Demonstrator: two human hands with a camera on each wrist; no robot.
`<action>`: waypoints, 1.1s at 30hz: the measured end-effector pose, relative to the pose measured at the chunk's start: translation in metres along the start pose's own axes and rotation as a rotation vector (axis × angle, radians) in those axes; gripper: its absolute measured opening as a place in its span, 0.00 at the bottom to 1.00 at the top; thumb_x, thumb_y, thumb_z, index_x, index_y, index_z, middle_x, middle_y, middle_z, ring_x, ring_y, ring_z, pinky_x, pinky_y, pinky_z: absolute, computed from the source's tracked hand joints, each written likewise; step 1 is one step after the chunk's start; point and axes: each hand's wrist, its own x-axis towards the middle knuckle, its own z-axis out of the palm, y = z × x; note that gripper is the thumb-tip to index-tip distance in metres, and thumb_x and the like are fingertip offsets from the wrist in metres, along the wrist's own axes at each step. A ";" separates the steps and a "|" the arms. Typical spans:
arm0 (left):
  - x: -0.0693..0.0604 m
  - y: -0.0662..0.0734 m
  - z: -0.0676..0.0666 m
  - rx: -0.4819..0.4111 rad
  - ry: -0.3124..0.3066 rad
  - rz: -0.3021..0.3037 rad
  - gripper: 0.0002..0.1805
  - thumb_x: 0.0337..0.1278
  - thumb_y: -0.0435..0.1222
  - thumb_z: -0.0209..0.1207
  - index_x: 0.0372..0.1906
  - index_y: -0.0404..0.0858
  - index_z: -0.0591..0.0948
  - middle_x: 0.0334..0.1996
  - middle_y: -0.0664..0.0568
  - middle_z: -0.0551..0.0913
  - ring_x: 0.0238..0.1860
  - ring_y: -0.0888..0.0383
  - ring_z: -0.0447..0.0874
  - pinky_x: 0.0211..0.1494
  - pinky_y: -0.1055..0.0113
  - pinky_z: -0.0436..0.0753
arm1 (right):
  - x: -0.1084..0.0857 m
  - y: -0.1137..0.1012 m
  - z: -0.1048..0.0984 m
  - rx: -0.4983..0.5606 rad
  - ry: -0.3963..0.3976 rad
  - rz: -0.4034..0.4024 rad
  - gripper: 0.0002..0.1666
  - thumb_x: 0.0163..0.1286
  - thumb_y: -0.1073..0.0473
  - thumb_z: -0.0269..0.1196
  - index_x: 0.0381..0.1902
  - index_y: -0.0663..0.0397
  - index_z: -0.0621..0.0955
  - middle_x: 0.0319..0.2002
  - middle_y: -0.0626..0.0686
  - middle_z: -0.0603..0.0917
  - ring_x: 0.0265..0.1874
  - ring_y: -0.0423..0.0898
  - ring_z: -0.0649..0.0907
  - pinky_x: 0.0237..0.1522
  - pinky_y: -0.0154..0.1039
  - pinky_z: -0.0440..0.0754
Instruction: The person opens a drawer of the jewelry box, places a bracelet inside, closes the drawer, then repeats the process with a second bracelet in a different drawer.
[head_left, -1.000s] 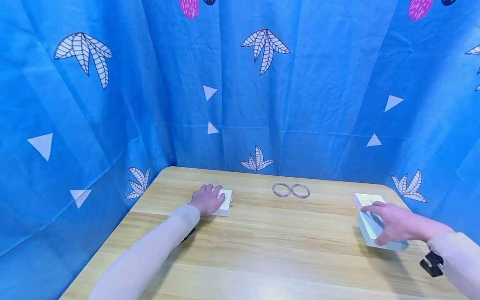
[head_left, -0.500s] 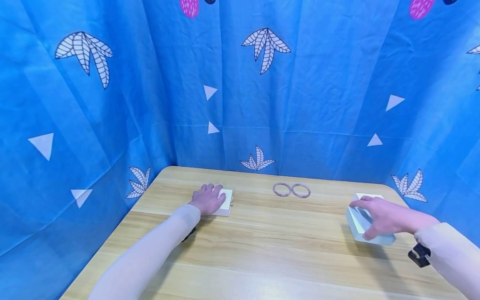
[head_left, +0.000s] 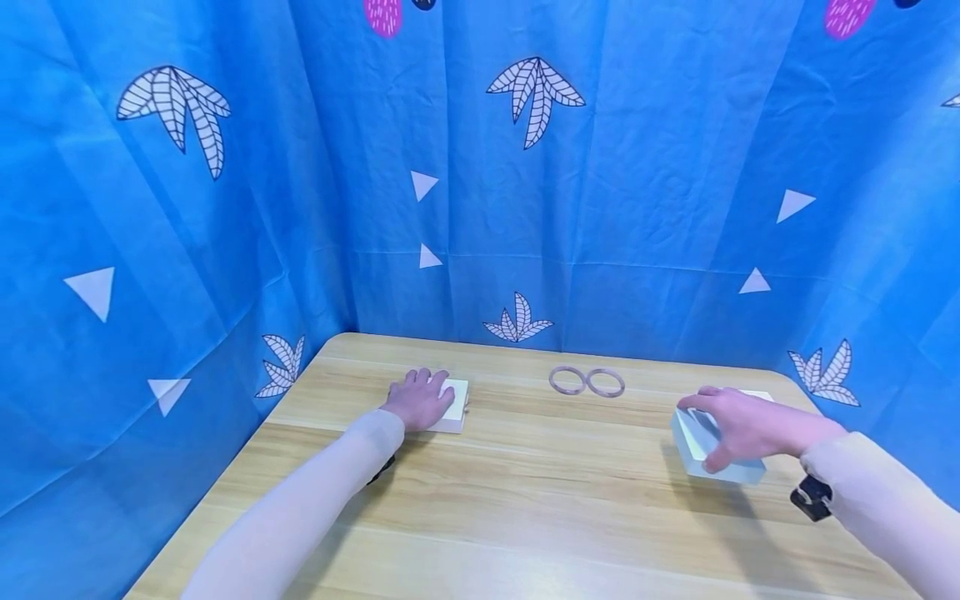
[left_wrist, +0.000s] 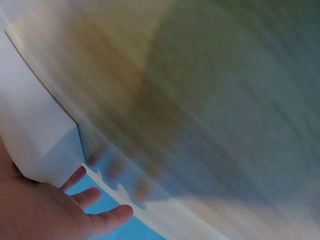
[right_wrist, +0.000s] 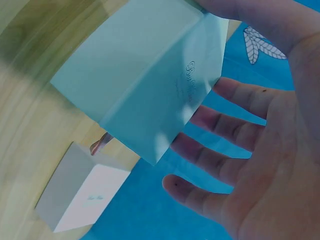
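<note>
Head view: right hand (head_left: 750, 423) gripping a pale-blue lettered box (right_wrist: 145, 90).
Even pressure should be keeping it level; left hand (head_left: 420, 402), fingers extended, is touching a white box (head_left: 454, 406).

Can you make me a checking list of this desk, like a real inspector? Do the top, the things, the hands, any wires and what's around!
Surface: a wooden table with a striped grain.
Job's things: a pale blue box on the right; a white box on the left.
Clutter: two rings, side by side near the far edge; a partly hidden box at far right.
Hands: left hand rests on the white box; right hand grips the pale blue box.
Cables: nothing seen.
Surroundings: a blue curtain with leaves and triangles.
</note>
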 end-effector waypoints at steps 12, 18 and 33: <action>-0.001 -0.001 -0.001 -0.014 -0.008 -0.006 0.37 0.72 0.62 0.31 0.79 0.52 0.60 0.75 0.42 0.61 0.76 0.39 0.55 0.69 0.31 0.60 | 0.017 -0.017 -0.002 0.035 -0.019 -0.012 0.51 0.43 0.45 0.81 0.66 0.47 0.75 0.53 0.56 0.78 0.43 0.50 0.77 0.30 0.43 0.84; -0.001 0.000 -0.002 0.001 -0.008 -0.014 0.37 0.72 0.62 0.31 0.79 0.53 0.59 0.75 0.43 0.62 0.75 0.40 0.56 0.69 0.32 0.61 | 0.027 -0.025 -0.001 0.032 -0.011 -0.021 0.50 0.43 0.45 0.81 0.66 0.46 0.75 0.51 0.54 0.78 0.43 0.50 0.77 0.30 0.44 0.84; -0.005 0.005 -0.004 -0.006 -0.001 -0.010 0.36 0.73 0.60 0.32 0.78 0.50 0.60 0.74 0.42 0.62 0.74 0.39 0.57 0.69 0.32 0.61 | 0.056 -0.052 -0.002 0.032 -0.047 -0.031 0.49 0.43 0.45 0.81 0.65 0.43 0.75 0.49 0.49 0.78 0.44 0.49 0.77 0.33 0.44 0.85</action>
